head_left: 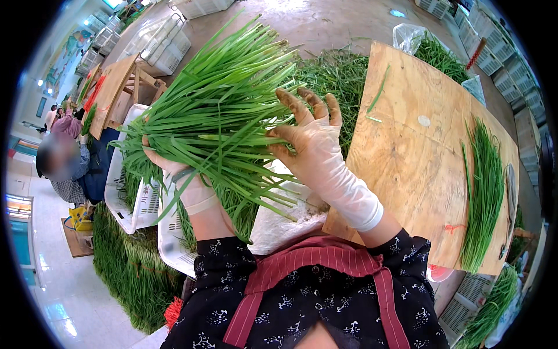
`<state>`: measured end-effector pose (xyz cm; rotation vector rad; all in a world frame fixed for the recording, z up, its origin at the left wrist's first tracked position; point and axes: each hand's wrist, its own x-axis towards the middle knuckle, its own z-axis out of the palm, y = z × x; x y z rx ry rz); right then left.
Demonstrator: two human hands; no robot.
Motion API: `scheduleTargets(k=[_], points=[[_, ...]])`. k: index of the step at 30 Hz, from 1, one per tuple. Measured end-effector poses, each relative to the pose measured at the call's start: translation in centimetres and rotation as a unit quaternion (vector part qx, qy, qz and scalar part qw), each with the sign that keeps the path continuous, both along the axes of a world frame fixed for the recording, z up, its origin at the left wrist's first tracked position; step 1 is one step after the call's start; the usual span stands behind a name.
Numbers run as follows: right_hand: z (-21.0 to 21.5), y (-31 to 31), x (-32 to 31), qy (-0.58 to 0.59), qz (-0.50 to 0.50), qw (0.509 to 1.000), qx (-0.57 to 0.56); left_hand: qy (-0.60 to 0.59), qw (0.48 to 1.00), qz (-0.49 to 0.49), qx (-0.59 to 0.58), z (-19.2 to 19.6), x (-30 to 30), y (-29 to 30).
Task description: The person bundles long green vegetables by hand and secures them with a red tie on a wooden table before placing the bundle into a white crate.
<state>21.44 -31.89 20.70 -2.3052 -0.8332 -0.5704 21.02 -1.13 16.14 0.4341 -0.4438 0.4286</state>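
A large fanned bunch of garlic chives rests across my left hand, which is wrapped round it from below. The white glove's fingers are mostly hidden under the leaves. Beside the cut ends of the bunch, on its right, my right hand has its fingers spread, with brown-stained glove tips. Its thumb and forefinger are close to the stalk ends; whether they touch them I cannot tell. Below the bunch, a white plastic crate contains more chives. Next to it lies a white sack.
A plywood board on the right bears a smaller chive bundle. Loose greens are heaped beyond my right hand. Bundled chives cover the floor at left, near a seated person. Stacked white crates stand behind.
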Motion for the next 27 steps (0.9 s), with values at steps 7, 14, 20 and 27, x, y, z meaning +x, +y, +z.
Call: scheduleTargets(k=[7,14,20,27], points=[[-0.5,-1.5,1.0,0.013,-0.103,0.986,-0.131,0.105,0.982,0.155,-0.009,1.4,-0.5,-1.8],[-3.7,-9.3,4.9,0.079,-0.201,0.966,-0.142,0.124,0.963,0.239,0.030,1.2,-1.9,-1.0],[-3.7,-8.8,6.0,0.067,-0.047,0.991,0.108,0.064,0.984,0.161,0.042,-2.6,-1.4,3.1],[3.2,-5.7,7.4,0.315,0.042,0.906,0.279,0.096,0.984,0.142,0.047,-3.8,-1.9,4.1]])
